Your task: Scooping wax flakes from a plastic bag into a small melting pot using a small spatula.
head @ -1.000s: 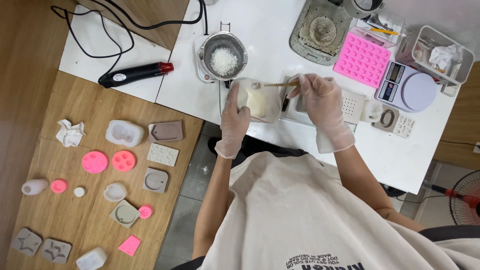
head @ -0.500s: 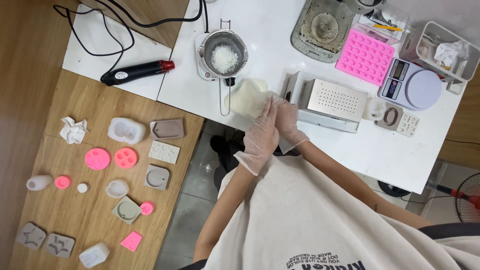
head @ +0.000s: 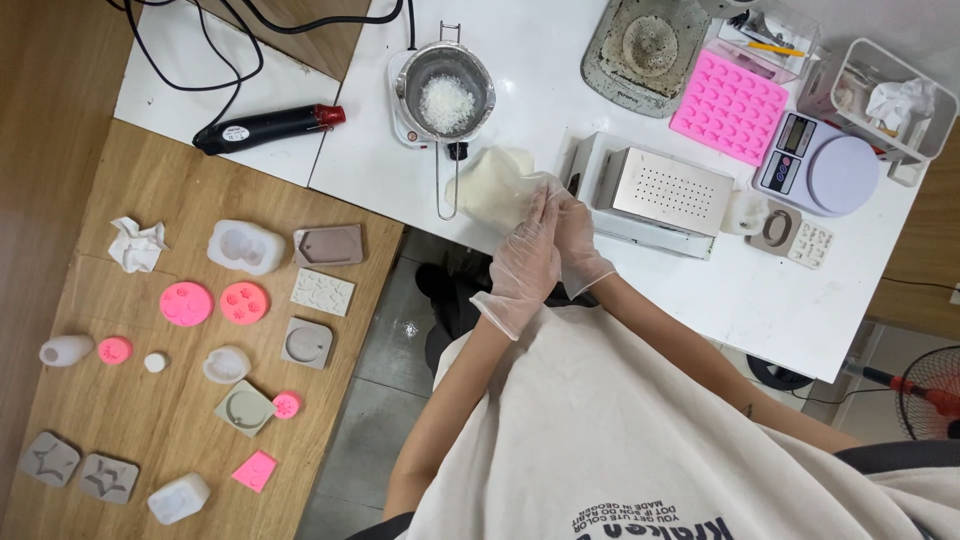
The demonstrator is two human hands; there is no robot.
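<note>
Both gloved hands are gripping a cream lump at the bench (head: 560, 60) edge.

The left hand (head: 525, 262) is lying over the right hand (head: 577, 238), fingers closed on the lump (head: 492, 188), just below the pan (head: 445, 95).

A white desk (head: 560, 60) stood beside a lower wooden desk (head: 150, 200). Grey tiled floor (head: 390, 350) showed between them. A fan with a red hub (head: 930, 395) stood at the right edge. Lighting was even.

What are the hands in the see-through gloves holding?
Both hands, left hand over right hand, grip a cream-white soft lump at its near right edge.
</note>
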